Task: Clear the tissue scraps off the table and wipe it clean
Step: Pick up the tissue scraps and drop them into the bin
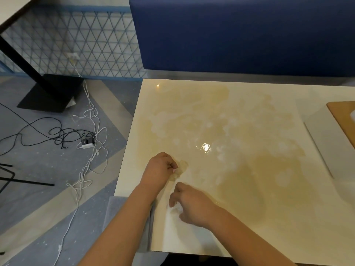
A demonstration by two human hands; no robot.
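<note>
The left hand [160, 167] was curled, its grip closed at the fingertips on a damp, yellowish tissue scrap [180, 168] that lay flat on the counter [249, 217] and spread just beyond that grip, toward the blue bench seat [240, 35]. Near it, on the person's side, the right hand [189, 204] rested with fingers bent, its grip pinching a whitish tissue wad [175, 209] against the counter surface. The two hands sat close together but apart. Out past both grips the glossy counter carried a wide yellowish wet stain [230, 141] with pale patches. Well off to the right of the grips lay a white board [326, 143] and a brown board's [343, 116] corner.
</note>
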